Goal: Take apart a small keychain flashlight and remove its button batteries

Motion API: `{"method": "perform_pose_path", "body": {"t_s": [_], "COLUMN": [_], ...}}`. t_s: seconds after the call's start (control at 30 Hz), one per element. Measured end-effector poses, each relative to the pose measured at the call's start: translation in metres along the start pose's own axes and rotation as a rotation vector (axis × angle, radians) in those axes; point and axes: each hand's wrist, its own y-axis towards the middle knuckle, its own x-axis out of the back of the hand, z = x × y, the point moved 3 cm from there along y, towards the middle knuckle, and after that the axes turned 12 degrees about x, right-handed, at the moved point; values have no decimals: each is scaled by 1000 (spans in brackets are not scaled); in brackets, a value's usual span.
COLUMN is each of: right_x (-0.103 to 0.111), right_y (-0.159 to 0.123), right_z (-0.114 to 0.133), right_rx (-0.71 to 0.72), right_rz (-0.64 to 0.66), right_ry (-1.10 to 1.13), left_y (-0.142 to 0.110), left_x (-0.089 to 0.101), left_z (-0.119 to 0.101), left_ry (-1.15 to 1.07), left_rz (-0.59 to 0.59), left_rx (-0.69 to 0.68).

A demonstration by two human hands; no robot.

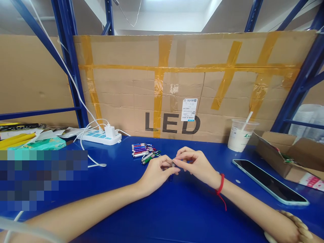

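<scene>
My left hand (159, 170) is closed in a pinch around a small tube-shaped thing (173, 164), whose silvery end shows between the fingertips. A dark blue part seems to stick out below the fingers; the rest is hidden. My right hand (194, 165), with a red string bracelet at the wrist, has its thumb and forefinger pinched together at that silvery end. Whether it grips the end or a separate tiny piece is too small to tell. Just behind my left hand lies a pile of small metallic tubes (143, 150) in silver, blue, red and green, resembling keychain flashlights.
A phone (270, 180) lies right on the blue table (162, 216), near an open cardboard box (280, 152) and a plastic cup (239, 136) with a straw. A power strip (98, 136) with white cables stands back left. Taped cardboard (121, 91) walls off the back.
</scene>
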Motion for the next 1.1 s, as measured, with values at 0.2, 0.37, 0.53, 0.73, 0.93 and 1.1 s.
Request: {"method": "perform_pose_path", "body": {"t_s": [0.2,0.37,0.53,0.73,0.93,1.1], "right_x": [-3,1,0,-19,-23,-19], "right_y": [2,7,5,-8,-9,-9], "right_z": [1,7,7,-11,-25,-30], "right_rx": [-72,-103,-143,-133,-165,-299], "right_rz": [73,117,160,236,241,205], "right_ry": [72,61,129,-84,50,-88], "left_y": [-1,-1,0,6,12,16], "left_x": [0,-2,-2,8,10,14], "left_z": [-1,0,3,9,15,16], "left_ry": [30,-34,-14,-21,6,14], "left_rz": [-9,25,10,-92,-41,-121], "left_rx": [4,-17,-20,-135,-50,22]}}
